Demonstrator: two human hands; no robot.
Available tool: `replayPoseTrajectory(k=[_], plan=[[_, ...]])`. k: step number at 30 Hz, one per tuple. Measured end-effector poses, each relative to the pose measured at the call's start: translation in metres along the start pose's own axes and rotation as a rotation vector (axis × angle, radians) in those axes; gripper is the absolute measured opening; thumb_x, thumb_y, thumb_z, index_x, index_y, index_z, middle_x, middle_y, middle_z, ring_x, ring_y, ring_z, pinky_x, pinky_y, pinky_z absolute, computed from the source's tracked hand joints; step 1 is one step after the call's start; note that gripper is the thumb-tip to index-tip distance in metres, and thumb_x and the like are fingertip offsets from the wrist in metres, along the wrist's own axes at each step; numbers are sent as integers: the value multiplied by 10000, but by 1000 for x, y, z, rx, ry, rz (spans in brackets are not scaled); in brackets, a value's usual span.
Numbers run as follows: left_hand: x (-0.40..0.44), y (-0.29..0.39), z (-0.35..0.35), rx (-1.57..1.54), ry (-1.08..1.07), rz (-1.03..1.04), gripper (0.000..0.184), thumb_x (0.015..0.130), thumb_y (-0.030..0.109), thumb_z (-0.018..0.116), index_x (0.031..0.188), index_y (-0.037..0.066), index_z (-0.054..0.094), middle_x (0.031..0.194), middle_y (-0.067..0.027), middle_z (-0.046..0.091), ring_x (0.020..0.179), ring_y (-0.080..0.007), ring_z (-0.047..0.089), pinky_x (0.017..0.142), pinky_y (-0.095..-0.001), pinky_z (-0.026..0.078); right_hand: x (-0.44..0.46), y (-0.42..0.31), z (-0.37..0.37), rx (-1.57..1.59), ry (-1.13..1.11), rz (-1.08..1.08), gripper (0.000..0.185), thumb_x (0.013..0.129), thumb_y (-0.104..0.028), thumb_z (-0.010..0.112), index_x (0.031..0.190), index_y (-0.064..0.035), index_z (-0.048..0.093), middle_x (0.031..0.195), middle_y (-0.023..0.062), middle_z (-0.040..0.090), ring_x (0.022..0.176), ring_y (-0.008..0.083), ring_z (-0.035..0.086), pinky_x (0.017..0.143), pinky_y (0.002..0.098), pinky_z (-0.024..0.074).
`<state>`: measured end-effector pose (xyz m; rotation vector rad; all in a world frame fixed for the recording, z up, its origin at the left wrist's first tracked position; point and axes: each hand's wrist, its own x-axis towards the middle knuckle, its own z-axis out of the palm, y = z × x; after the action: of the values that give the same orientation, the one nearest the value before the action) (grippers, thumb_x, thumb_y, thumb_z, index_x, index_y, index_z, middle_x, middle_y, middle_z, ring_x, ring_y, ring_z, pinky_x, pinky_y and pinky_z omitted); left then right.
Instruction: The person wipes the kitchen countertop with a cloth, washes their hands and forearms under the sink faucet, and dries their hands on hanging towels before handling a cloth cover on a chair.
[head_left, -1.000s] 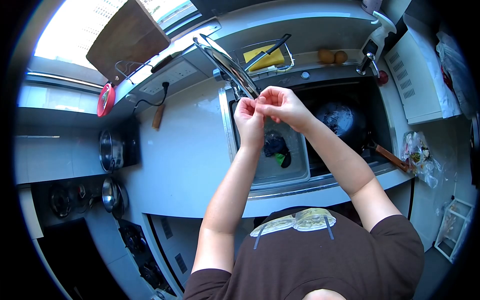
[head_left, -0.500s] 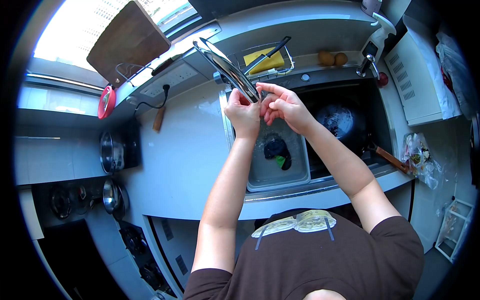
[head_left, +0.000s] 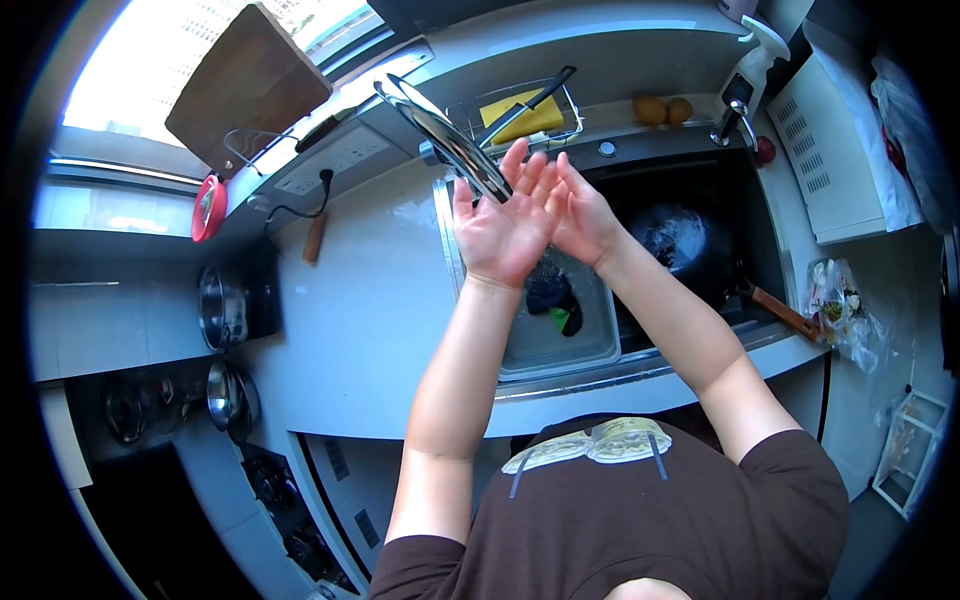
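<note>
Both my hands are held up at the end of a shiny chrome faucet (head_left: 445,135), above a grey plastic basin (head_left: 560,370). My left hand (head_left: 505,235) is turned palm up, wet-looking, with its fingers spread and nothing in it. Beside and touching it is my right hand (head_left: 585,220), its fingers stretched out and also holding nothing. Part of the left fingers overlaps the right hand. In the basin's water below lies a dark cloth-like thing (head_left: 550,295) with a bright green patch; I cannot make out its kind.
A wet dark pan (head_left: 675,240) with a wooden handle (head_left: 785,312) sits in the black sink. Behind the faucet, a wire rack (head_left: 575,125) holds a yellow sponge or cloth (head_left: 520,118) and a black-handled knife (head_left: 545,92). A spray bottle (head_left: 750,75) stands at the back right.
My left hand has turned from closed fingers to an open palm facing up. My right hand's bent fingers have straightened alongside it. The view has shifted slightly.
</note>
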<state>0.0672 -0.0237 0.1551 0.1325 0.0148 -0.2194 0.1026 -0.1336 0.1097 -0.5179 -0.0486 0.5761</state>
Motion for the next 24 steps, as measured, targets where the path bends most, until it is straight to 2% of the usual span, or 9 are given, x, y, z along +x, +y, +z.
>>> replayPoseTrajectory(k=[5,8,9,11,14,17,20,23,24], plan=[[-2,-17,2,-186,-103,-17,831,883,617,294,1463,27,219,1498,-230,229,1407,-378,172,1146,-508,126,-10,14,20,383,-226,115,526,1010,-432,264,1377,-69,365,1309,128,486,1271,267,428,1066,384,355],[-1,-17,4,-301,-160,-27,900,857,671,296,1481,38,153,1534,-210,137,1431,-366,71,1149,-524,72,-11,25,28,677,144,272,558,925,-456,437,1177,28,550,952,177,657,844,302,650,773,392,522],[-1,-17,5,-292,-157,-13,913,854,687,313,1479,40,161,1530,-220,139,1424,-382,91,1144,-532,90,-11,27,27,678,144,274,558,925,-456,437,1177,28,550,952,177,657,844,302,650,773,392,522],[-1,-16,7,-282,-152,2,926,850,704,329,1477,41,170,1526,-231,140,1418,-398,110,1139,-540,107,-11,30,28,303,-62,72,695,952,-618,165,1445,-136,252,1430,143,357,1305,279,393,1068,446,348],[-3,-16,8,-305,-113,9,1012,806,797,281,1482,54,159,1530,-231,114,1416,-405,106,1133,-547,115,-12,29,34,324,-225,58,735,936,-646,162,1458,-132,213,1450,143,322,1322,289,371,1059,463,355],[-3,-14,5,-298,-218,-2,1051,778,833,255,1471,45,190,1520,-239,150,1414,-409,107,1129,-549,130,-12,30,35,332,-184,83,724,939,-638,154,1442,-126,245,1411,147,363,1316,287,380,1041,471,373],[4,-7,-7,-157,6,29,923,837,767,283,1413,47,306,1407,-254,376,1328,-404,339,1076,-534,284,-13,32,40,260,38,87,689,941,-628,140,1397,-137,302,1381,148,389,1307,288,395,1030,471,387],[14,-5,-27,305,312,304,561,947,579,314,1146,79,471,895,-131,599,764,-241,600,662,-351,505,-2,56,37,245,391,52,554,973,-560,222,1236,-140,469,1226,128,510,1166,236,505,952,405,440],[16,-1,-37,303,310,300,561,947,579,314,1146,79,471,895,-131,599,764,-241,600,662,-351,505,1,65,30,155,507,53,514,983,-536,254,1179,-140,516,1169,117,543,1109,214,535,921,378,453]])
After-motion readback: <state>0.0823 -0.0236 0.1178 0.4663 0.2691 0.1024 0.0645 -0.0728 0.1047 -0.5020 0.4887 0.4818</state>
